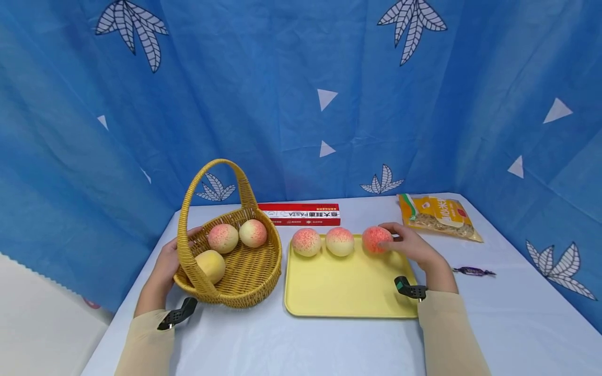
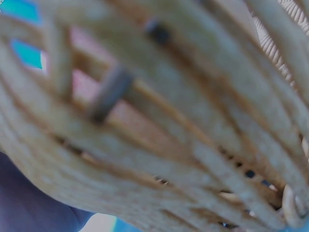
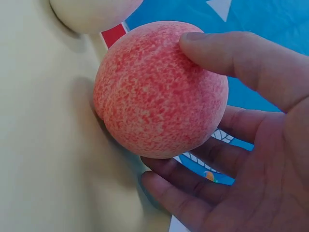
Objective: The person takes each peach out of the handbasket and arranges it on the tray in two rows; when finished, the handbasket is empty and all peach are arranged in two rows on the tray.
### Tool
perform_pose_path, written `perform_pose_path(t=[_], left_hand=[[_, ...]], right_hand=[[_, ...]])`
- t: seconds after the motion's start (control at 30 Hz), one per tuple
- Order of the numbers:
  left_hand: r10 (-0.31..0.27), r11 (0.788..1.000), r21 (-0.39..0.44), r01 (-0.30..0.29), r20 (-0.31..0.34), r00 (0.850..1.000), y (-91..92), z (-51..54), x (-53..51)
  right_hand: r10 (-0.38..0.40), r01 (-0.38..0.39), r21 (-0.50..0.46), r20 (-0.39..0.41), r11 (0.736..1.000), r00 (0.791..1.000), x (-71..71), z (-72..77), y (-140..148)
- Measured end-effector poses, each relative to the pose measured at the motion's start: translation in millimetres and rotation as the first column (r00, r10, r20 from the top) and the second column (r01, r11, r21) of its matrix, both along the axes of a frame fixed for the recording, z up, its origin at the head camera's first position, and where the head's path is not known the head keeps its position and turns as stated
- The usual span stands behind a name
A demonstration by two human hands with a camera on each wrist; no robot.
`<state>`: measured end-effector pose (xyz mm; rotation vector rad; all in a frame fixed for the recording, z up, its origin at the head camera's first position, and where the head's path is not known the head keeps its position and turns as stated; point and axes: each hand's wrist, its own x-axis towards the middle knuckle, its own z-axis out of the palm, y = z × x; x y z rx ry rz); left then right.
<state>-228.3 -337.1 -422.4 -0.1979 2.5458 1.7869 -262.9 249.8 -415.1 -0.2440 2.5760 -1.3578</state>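
My right hand (image 1: pixel 414 244) grips a red-speckled peach (image 1: pixel 376 239) at the far right corner of the yellow tray (image 1: pixel 348 292). In the right wrist view its thumb (image 3: pixel 217 50) lies on one side of the peach, with the other fingers around and under it. Two paler peaches, one at the left (image 1: pixel 306 242) and one in the middle (image 1: pixel 340 242), sit in a row along the tray's far side. My left hand (image 1: pixel 165 263) holds the left rim of a wicker basket (image 1: pixel 251 297), partly hidden behind its handle. Inside lie two pink-and-cream peaches (image 1: pixel 223 238) and a yellow fruit (image 1: pixel 211 266).
Behind the basket and tray lies a red-and-white pasta box (image 1: pixel 305 214). A yellow food bag (image 1: pixel 439 215) rests at the back right, with a purple-wrapped candy (image 1: pixel 474 271) nearer. A blue curtain (image 1: pixel 291 104) borders the white table (image 1: pixel 357 350).
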Motion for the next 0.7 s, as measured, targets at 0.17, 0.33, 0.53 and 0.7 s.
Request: perform_pose_path(t=[0.17, 0.33, 0.53, 0.7], left_hand=[[0.005, 1.000, 0.011, -0.005, -0.010, 1.000, -0.2, 1.3, -0.3], [0.003, 1.000, 0.008, -0.003, 0.004, 1.000, 0.6, 1.3, -0.1], [-0.002, 1.000, 0.012, 0.001, 0.007, 1.000, 0.7, 1.5, 1.4], [0.001, 1.000, 0.023, -0.001, -0.004, 1.000, 0.5, 0.9, 2.5]], right_hand=[[0.008, -0.008, -0.014, 0.004, 1.000, 1.000, -0.9, -1.3, -1.0], [0.012, -0.012, -0.021, 0.010, 1.000, 1.000, -0.1, -3.5, -0.8], [0.012, -0.012, -0.041, 0.011, 0.999, 1.000, 1.1, -6.2, 0.7], [0.006, -0.006, -0.045, 0.016, 0.999, 1.000, 1.8, -6.3, 2.4]])
